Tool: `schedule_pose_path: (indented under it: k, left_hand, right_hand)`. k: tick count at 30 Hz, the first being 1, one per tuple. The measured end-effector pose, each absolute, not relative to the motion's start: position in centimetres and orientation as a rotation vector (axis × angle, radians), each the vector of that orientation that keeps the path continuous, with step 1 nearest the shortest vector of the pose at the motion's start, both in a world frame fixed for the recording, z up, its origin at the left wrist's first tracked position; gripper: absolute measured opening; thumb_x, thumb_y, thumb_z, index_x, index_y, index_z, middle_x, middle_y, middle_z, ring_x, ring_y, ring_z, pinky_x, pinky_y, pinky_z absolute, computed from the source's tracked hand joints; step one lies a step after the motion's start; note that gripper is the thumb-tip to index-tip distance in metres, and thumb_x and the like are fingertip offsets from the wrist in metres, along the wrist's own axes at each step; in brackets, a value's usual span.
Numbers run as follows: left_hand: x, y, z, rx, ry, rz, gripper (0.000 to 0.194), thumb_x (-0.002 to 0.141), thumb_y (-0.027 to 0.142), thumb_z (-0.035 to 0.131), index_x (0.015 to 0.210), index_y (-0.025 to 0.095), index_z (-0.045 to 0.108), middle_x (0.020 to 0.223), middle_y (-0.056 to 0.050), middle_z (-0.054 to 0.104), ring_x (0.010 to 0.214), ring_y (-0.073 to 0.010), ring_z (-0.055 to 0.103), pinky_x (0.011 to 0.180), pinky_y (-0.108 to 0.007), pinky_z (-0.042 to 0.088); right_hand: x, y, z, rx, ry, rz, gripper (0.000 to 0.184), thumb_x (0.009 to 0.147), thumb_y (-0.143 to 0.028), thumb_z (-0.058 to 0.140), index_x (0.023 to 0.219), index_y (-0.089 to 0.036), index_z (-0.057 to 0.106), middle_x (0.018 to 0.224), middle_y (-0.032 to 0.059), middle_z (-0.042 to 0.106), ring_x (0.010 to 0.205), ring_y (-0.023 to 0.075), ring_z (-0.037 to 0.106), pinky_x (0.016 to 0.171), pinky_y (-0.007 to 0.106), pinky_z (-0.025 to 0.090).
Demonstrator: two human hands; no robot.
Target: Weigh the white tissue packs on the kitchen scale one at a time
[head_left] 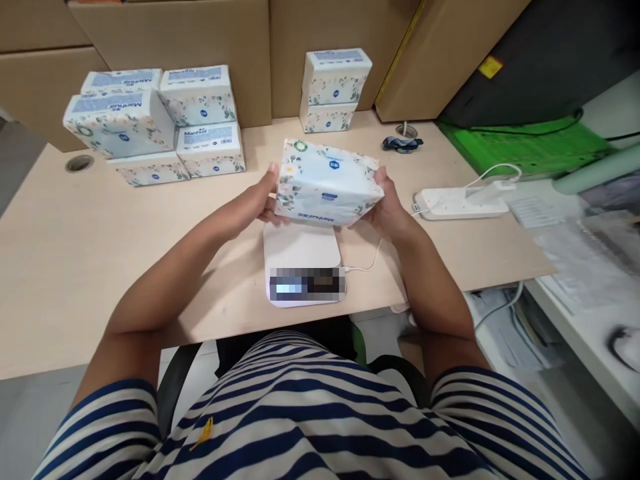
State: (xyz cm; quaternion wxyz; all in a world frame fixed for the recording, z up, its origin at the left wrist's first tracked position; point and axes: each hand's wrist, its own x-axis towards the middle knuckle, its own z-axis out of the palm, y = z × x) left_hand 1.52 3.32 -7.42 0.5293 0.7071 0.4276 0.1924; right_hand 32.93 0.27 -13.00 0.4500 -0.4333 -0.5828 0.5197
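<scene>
Striped shirt (300,413) nearest, your left hand (267,200) and right hand (391,210) have fingers clamped on opposite ends of the tissue pack (327,183), likely steadying it by the white device (303,248).

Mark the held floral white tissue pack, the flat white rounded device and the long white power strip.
Held floral white tissue pack (327,183), head view: printed face.
Flat white rounded device (301,247), head view: top plate.
Long white power strip (447,204), head view: upper face.

Floral tissue pack (327,183), tilted, at scale (301,245) far end.
</scene>
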Motion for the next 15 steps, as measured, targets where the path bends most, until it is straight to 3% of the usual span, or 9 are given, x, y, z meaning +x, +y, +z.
schedule_pose_path:
  k: [2,4,7,9,11,13,15]
  left_hand:
    - [1.9,3.1,-7.0,1.673,1.007,0.400,0.109,0.098,0.101,0.018,0.156,0.026,0.071,0.107,-0.011,0.089,0.109,-0.0353,0.082,0.104,-0.045,0.066]
    - [2.0,2.7,-6.8,1.679,1.009,0.370,0.106,0.099,0.099,0.020,0.156,0.026,0.071,0.108,-0.012,0.089,0.106,-0.0344,0.083,0.102,-0.044,0.067]
    - [1.7,2.3,-6.1,1.701,1.006,0.379,0.104,0.100,0.097,0.023,0.163,0.027,0.066,0.119,-0.014,0.089,0.115,-0.0360,0.082,0.101,-0.045,0.067]
    - [1.1,2.1,-5.4,1.734,0.954,0.424,0.100,0.102,0.097,0.023,0.168,0.031,0.061,0.136,-0.014,0.084,0.134,-0.0390,0.076,0.108,-0.048,0.066]
    - [0.4,2.1,-5.0,1.795,0.858,0.499,0.097,0.104,0.098,0.022,0.171,0.036,0.055,0.157,-0.011,0.075,0.158,-0.0426,0.060,0.120,-0.054,0.061]
    - [-0.1,2.0,-5.0,1.869,0.770,0.564,0.098,0.102,0.101,0.020,0.174,0.041,0.049,0.171,-0.007,0.064,0.173,-0.0449,0.041,0.131,-0.059,0.051]
    - [-0.4,1.8,-5.6,1.915,0.746,0.554,0.100,0.101,0.102,0.014,0.177,0.044,0.043,0.179,-0.003,0.055,0.180,-0.0437,0.025,0.139,-0.061,0.043]
  right_hand:
    - [33.4,0.4,-12.7,-1.063,-1.467,1.391,0.110,0.089,-0.111,0.027,0.166,-0.037,0.054,0.124,0.0091,0.083,0.110,0.0373,0.084,0.084,0.056,0.075]
    - [33.6,0.3,-12.5,-1.053,-1.502,1.432,0.110,0.091,-0.109,0.028,0.168,-0.035,0.053,0.112,0.0091,0.083,0.100,0.0350,0.084,0.079,0.054,0.074]
    - [33.7,0.1,-12.6,-1.071,-1.527,1.347,0.110,0.089,-0.110,0.034,0.165,-0.034,0.057,0.124,0.0108,0.082,0.116,0.0381,0.082,0.092,0.057,0.074]
    - [33.7,0.0,-12.8,-1.054,-1.589,1.135,0.116,0.077,-0.114,0.051,0.163,-0.036,0.058,0.146,0.0109,0.076,0.141,0.0425,0.073,0.110,0.060,0.068]
    - [33.8,-0.2,-12.9,-1.024,-1.713,0.901,0.126,0.062,-0.111,0.074,0.165,-0.040,0.057,0.163,0.0089,0.065,0.159,0.0455,0.058,0.123,0.063,0.060]
    - [34.1,-0.6,-12.9,-1.001,-1.845,0.778,0.127,0.057,-0.099,0.091,0.166,-0.043,0.057,0.167,0.0065,0.061,0.163,0.0456,0.053,0.127,0.064,0.058]
    - [34.2,-1.0,-12.8,-0.991,-1.924,0.782,0.114,0.061,-0.088,0.098,0.161,-0.045,0.064,0.162,0.0051,0.066,0.154,0.0429,0.060,0.122,0.062,0.061]
